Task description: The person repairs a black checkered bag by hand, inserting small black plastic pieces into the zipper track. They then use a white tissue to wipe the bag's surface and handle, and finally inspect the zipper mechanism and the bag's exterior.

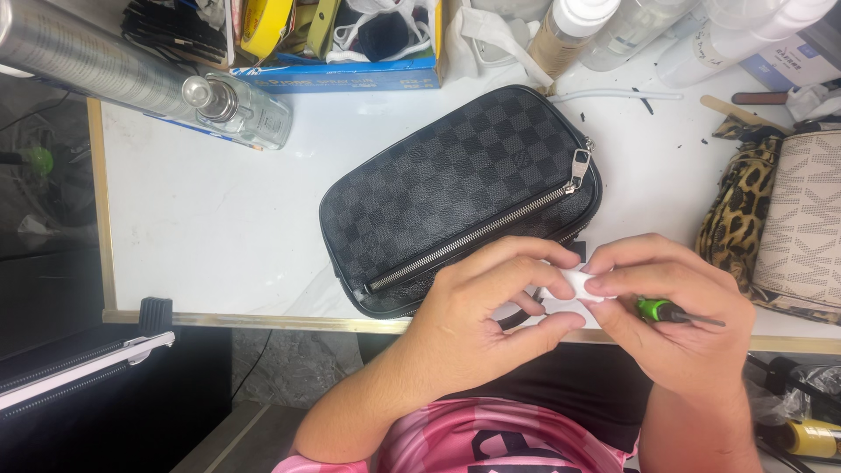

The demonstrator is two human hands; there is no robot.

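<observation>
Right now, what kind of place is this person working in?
Probably a small workbench for cleaning or mending bags. A dark checkered pouch lies on the white table, more bags wait at the side, and spray bottles stand behind. The right hand holds a green-handled tool.

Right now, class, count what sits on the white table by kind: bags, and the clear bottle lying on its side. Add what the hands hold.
Bags: 3, the checked pouch, leopard bag, beige bag
Lying clear bottle: 1
White piece in both hands: 1
Green-handled tool in the right hand: 1
Total: 6
</observation>
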